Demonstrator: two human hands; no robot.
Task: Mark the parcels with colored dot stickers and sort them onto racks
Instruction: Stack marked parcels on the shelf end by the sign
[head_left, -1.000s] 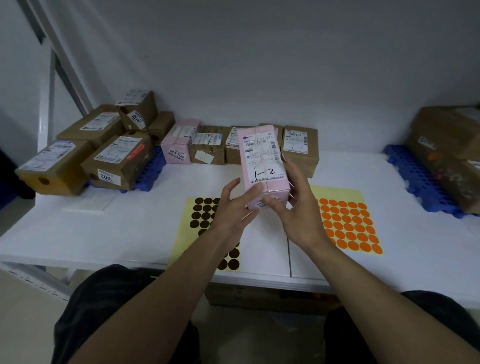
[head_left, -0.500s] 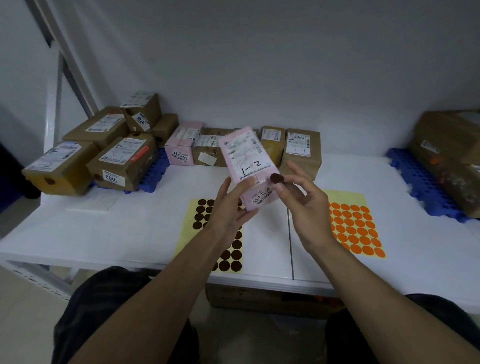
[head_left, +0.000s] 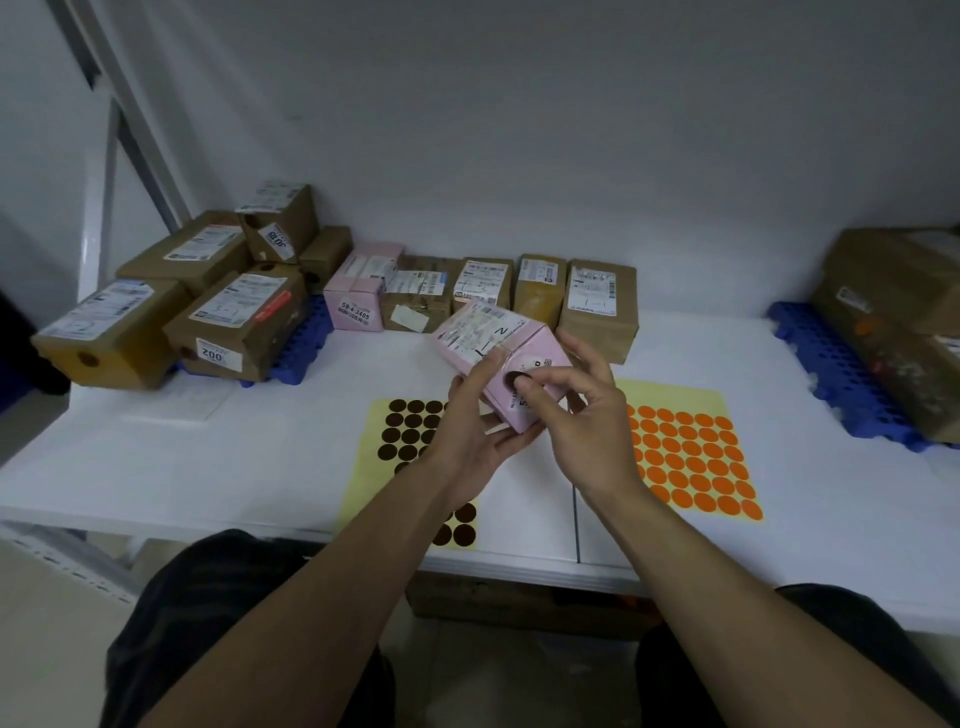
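Observation:
A pink parcel with a white label marked "1-2" is held tilted above the white table. My left hand grips it from below and the left. My right hand presses a brown dot sticker onto the parcel's near end face with the thumb, its fingers spread loosely beside the box. Under my left hand lies a yellow sheet of brown dots, partly hidden by the wrist. A sheet of orange dots lies to the right.
Several brown parcels and a second pink parcel stand in a row along the back wall. More brown boxes are piled on a blue pallet at the left. Another blue pallet with large boxes sits at the right.
The pink parcel has tipped from upright to lying tilted, end face toward me. My right thumb has brought the brown dot down onto that face.

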